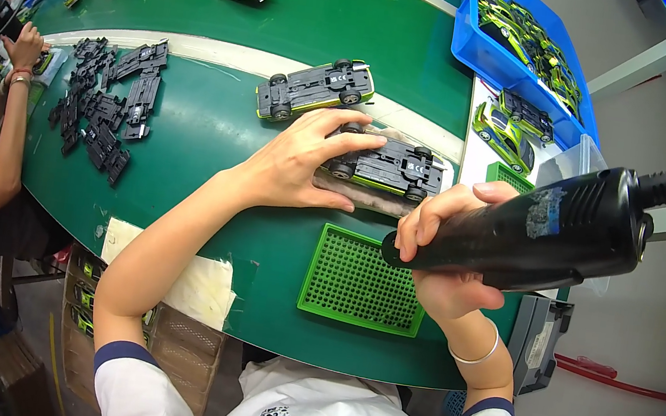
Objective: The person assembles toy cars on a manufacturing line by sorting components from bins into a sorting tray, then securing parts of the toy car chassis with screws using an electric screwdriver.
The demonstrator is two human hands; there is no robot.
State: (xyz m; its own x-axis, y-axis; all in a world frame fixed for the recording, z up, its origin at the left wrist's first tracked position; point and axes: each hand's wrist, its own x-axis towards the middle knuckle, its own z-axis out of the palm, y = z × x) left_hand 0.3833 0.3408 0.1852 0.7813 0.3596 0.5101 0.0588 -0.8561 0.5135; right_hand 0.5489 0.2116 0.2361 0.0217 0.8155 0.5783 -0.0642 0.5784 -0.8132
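Observation:
My left hand (306, 156) grips one end of an upside-down toy car (389, 167), its fingers over the black underside and its thumb along the near side. That car lies wheels up on a pale cloth-like pad (368, 198). In my right hand (452, 232) is a black electric screwdriver (531, 234), held across the palm with its cable end to the right. Its tip is hidden behind my fingers, so I cannot tell whether it touches anything. Just beyond my left hand, another upturned toy car (315, 90) with green sides rests at the belt's edge.
A green pegboard-like tray (363, 284) sits in front of me. Black car bases (108, 98) are heaped at left. At right stand a blue bin (530, 49) of toy cars and more cars (507, 134). A green conveyor (333, 14) carries cars; a co-worker's arm (16, 107) shows at left.

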